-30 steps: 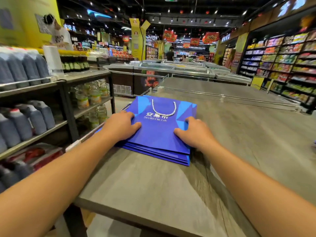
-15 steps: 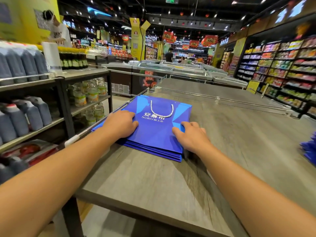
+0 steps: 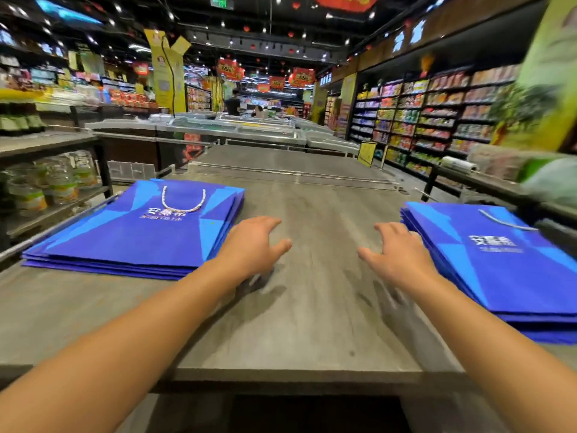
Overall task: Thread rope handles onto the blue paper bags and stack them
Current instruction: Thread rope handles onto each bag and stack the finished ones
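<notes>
A stack of flat blue paper bags (image 3: pixel 137 235) lies at the left of the grey table (image 3: pixel 299 307); the top bag carries a white rope handle (image 3: pixel 182 200). A second stack of blue bags (image 3: pixel 505 270) lies at the right edge, its top bag showing a white rope (image 3: pixel 505 221). My left hand (image 3: pixel 253 245) hovers over the bare table just right of the left stack, fingers spread and holding nothing. My right hand (image 3: pixel 396 251) hovers with spread fingers just left of the right stack, its far side at that stack's edge.
Shelves with jars and bottles (image 3: pixel 53 182) stand to the left of the table. Freezer chests (image 3: pixel 237 129) lie beyond it, and stocked aisle shelves (image 3: pixel 431 120) run along the right. A roll and plastic-wrapped goods (image 3: pixel 459 165) sit on a counter at the right.
Both hands have left the left stack and moved right over the bare table. The view has swung right, bringing the second stack into sight.
</notes>
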The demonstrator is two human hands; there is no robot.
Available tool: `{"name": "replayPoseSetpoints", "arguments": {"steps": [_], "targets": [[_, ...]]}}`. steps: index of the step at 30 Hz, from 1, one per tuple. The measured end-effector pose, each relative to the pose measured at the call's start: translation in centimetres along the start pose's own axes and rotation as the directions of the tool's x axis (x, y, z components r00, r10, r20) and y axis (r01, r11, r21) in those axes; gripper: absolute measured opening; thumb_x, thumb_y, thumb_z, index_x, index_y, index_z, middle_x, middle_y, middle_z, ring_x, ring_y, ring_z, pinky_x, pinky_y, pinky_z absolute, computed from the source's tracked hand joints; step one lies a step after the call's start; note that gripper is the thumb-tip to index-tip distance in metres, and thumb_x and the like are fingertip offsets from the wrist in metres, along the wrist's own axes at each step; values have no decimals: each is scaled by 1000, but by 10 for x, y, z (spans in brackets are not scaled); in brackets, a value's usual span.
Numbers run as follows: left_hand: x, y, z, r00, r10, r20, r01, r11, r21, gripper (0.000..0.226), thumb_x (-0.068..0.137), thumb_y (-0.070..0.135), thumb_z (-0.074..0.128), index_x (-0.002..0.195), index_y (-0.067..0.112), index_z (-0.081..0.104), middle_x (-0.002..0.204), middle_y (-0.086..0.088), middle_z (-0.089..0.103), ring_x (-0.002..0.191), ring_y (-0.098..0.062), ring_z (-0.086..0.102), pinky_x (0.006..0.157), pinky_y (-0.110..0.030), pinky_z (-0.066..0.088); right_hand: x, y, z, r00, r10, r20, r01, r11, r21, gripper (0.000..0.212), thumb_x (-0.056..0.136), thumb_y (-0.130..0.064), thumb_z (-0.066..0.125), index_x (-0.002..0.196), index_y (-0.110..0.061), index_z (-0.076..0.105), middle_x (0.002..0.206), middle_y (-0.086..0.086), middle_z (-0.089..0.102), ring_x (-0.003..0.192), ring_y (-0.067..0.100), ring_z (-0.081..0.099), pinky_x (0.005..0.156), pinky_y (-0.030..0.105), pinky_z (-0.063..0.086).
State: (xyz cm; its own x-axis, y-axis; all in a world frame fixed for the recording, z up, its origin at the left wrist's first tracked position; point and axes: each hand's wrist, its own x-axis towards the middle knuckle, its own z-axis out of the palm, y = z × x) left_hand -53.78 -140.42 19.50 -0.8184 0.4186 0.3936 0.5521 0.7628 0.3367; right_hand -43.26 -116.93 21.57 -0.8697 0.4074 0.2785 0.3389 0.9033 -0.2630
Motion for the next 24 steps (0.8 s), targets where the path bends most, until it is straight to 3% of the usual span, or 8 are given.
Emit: {"name": "replayPoseSetpoints", "arguments": {"steps": [5, 9, 14, 15, 17, 20, 22, 24], "targets": [[9, 82, 36, 992, 111, 55, -107, 991, -78, 62, 93, 50, 56, 147, 21, 43, 151, 0, 44, 139, -19, 38, 111, -29, 30, -12, 81, -34, 988, 117, -98, -128, 985, -119, 67, 89, -56, 52, 144, -19, 41, 149, 4, 41, 137, 30, 35, 107, 44, 35], [12, 128, 55, 983, 160, 86, -142, 972, -188, 62, 94, 47, 56, 147, 18, 42, 151, -1, 44, 140, -19, 38, 111, -27, 28, -21, 123, -37, 977, 209, 46, -198, 963, -182, 79, 85, -68, 48, 147, -20, 36, 158, 4, 28, 144, 30, 26, 114, 48, 29], [21, 162, 81, 985, 11, 171, 62, 908, -414, 67, 90, 48, 62, 145, 14, 44, 137, -6, 57, 127, -23, 53, 107, -34, 39, -38, 120, -27, 995, 57, 87, -43, 988, -148, 75, 87, -58, 51, 152, -26, 28, 162, -2, 21, 149, 27, 16, 119, 49, 19], [22, 167, 84, 979, -49, 198, 145, 849, -509, 75, 86, 52, 64, 145, 12, 42, 129, -7, 62, 120, -25, 58, 105, -39, 44, -44, 116, -27, 996, 22, 89, -10, 992, -127, 70, 88, -55, 51, 150, -28, 31, 161, -5, 23, 149, 26, 16, 119, 49, 17], [24, 176, 87, 939, -183, 291, 341, 592, -730, 85, 82, 51, 66, 149, 10, 33, 110, -8, 65, 98, -26, 66, 96, -48, 53, -54, 109, -27, 994, -28, 101, 36, 996, -79, 63, 91, -48, 51, 148, -30, 35, 161, -8, 24, 150, 26, 13, 120, 48, 15], [27, 183, 83, 866, -246, 436, 482, 174, -859, 60, 96, 27, 61, 142, 0, 34, 107, -13, 61, 85, -27, 68, 81, -40, 59, -67, 104, -27, 992, -60, 110, 67, 996, -64, 62, 92, -44, 50, 150, -31, 33, 162, -9, 22, 151, 27, 10, 122, 48, 11], [28, 187, 81, 856, -228, 463, 490, 77, -868, 36, 97, 18, 60, 124, -3, 49, 107, -16, 61, 78, -26, 68, 72, -33, 61, -73, 105, -27, 994, -65, 93, 69, 996, -48, 63, 91, -44, 50, 150, -32, 33, 161, -10, 23, 151, 26, 11, 122, 47, 11], [25, 196, 82, 861, -174, 477, 496, 85, -864, 22, 96, 10, 59, 114, -4, 57, 95, -15, 68, 66, -21, 68, 61, -28, 61, -77, 107, -26, 995, -74, 70, 76, 997, -25, 63, 90, -46, 51, 149, -32, 35, 160, -10, 25, 150, 25, 13, 122, 47, 11]]}}
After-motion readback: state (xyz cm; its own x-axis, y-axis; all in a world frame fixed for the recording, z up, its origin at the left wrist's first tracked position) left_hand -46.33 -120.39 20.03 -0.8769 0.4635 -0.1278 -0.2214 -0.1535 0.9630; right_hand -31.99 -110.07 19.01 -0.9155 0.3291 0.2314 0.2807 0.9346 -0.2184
